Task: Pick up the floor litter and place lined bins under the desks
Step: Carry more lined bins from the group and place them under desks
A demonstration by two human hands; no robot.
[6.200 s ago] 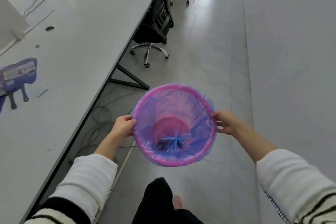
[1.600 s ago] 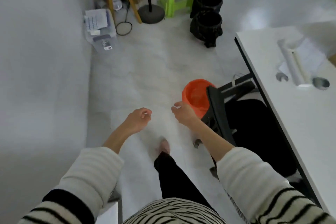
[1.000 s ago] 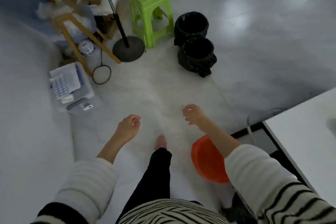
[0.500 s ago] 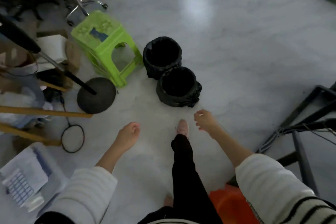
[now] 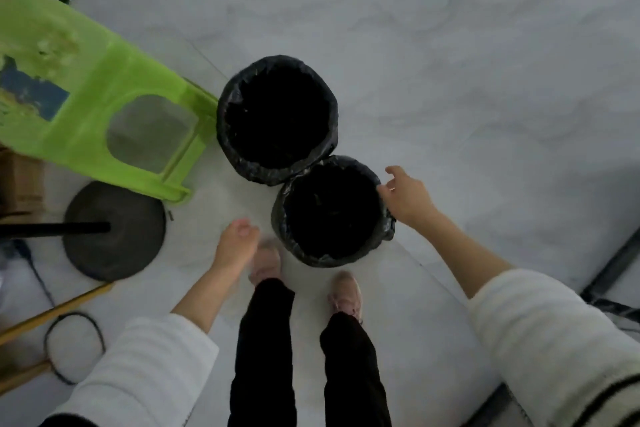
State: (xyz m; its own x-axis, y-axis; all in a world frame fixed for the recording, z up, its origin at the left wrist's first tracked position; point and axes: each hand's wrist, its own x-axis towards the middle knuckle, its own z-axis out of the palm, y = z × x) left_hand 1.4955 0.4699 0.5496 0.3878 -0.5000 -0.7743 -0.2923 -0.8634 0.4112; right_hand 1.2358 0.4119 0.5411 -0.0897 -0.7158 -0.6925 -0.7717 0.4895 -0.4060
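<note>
Near bin [image 5: 330, 215]: a round bin lined with a black bag, the liner folded over the rim and crumpled down the outside; inside it reads as plain black, and any contents cannot be made out. It stands on the floor just ahead of the person's shoes, a little right of centre.
Far bin [image 5: 277, 118]: the same kind, black liner bunched over the rim, standing at about 11 o'clock from the near bin, and their rims touch or overlap in this view.
Right hand [image 5: 407, 196]: at the near bin's 2 o'clock rim, fingers loosely spread and relaxed, fingertips at the liner edge; whether they actually touch it cannot be told. It grips nothing.
Left hand [image 5: 237, 237]: at about 9 o'clock from the near bin, just clear of it, fingers loosely curled, holding nothing visible.
Green stool [image 5: 93, 107]: plastic, at 9 o'clock from the far bin, one leg right against it.
Round stand base [image 5: 114, 230]: dark disc with a black pole, at 9 o'clock from the left hand.
Floor [image 5: 467, 62]: pale grey, glossy.
</note>
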